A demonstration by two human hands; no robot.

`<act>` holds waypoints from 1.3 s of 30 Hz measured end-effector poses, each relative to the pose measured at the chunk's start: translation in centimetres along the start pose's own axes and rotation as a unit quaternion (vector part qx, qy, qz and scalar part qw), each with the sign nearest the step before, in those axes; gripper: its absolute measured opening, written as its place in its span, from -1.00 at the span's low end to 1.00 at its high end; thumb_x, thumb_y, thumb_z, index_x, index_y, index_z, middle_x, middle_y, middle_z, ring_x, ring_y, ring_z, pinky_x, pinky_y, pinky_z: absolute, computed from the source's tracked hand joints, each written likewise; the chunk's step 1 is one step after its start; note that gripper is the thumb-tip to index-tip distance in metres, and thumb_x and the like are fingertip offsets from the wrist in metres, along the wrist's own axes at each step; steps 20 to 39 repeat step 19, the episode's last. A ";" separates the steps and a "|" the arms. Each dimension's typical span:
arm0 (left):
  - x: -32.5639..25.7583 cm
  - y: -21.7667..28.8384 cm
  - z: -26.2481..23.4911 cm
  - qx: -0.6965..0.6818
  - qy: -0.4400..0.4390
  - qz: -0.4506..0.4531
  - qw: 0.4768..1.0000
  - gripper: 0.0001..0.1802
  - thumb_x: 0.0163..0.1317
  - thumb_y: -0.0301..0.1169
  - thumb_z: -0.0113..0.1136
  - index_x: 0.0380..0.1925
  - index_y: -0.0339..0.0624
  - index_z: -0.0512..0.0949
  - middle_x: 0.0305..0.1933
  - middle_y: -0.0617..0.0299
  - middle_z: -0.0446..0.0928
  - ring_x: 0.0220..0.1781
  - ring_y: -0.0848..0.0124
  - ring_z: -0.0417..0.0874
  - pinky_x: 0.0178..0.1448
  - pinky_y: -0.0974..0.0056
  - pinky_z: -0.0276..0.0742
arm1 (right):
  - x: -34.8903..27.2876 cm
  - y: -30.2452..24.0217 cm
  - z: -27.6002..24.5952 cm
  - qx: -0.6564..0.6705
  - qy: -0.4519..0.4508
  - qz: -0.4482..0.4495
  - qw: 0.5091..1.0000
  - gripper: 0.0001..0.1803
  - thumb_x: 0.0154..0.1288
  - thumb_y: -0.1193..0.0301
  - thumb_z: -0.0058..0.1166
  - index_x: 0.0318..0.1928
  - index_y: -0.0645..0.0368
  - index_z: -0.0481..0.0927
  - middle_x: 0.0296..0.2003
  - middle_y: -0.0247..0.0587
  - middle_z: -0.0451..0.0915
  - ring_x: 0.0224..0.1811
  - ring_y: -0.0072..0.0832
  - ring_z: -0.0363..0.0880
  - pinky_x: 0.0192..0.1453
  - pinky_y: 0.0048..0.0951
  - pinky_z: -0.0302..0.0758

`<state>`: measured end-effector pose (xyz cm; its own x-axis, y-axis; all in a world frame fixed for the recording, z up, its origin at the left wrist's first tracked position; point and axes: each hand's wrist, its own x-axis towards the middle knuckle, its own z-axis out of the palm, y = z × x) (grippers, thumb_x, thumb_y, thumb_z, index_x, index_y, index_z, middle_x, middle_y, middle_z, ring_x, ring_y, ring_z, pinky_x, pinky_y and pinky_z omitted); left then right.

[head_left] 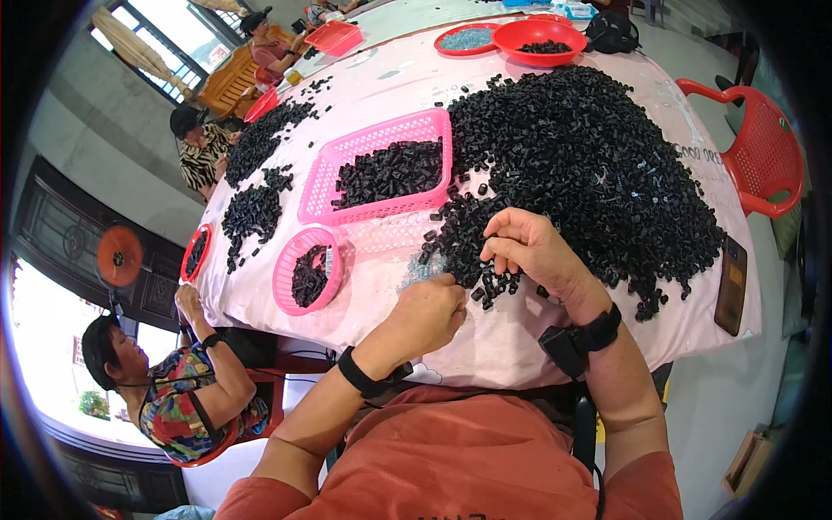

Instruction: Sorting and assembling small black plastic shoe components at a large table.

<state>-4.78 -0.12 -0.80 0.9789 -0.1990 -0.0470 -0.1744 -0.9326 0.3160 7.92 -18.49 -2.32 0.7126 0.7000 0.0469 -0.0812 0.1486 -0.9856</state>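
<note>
A large table [520, 342] draped in a pale pink cloth fills the room's middle. A red plastic lattice-back chair [763, 152] stands at its right side on a grey concrete floor [728, 399]. Bright daylight comes through a barred window [178, 35] in the grey wall [87, 130], beside a dark panelled door [52, 217] and an orange round fan [119, 256].

Both forearms come up from the bottom, wristbands on. Left hand [431, 309] is curled into a loose fist, right hand [529, 251] arched, fingers bent down, maybe pinching.
</note>
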 end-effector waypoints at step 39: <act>1.6 0.1 -2.3 -0.188 0.125 -0.002 0.974 -0.82 0.27 -0.58 0.17 -0.13 -0.24 0.54 -0.35 0.03 0.61 -0.35 0.21 0.64 -0.23 0.23 0.54 | 0.3 1.1 0.0 0.032 -0.050 0.046 0.997 -0.82 0.48 0.48 0.03 0.03 0.19 0.46 -0.19 -0.11 0.74 -0.32 -0.46 0.77 -0.33 -0.59 0.62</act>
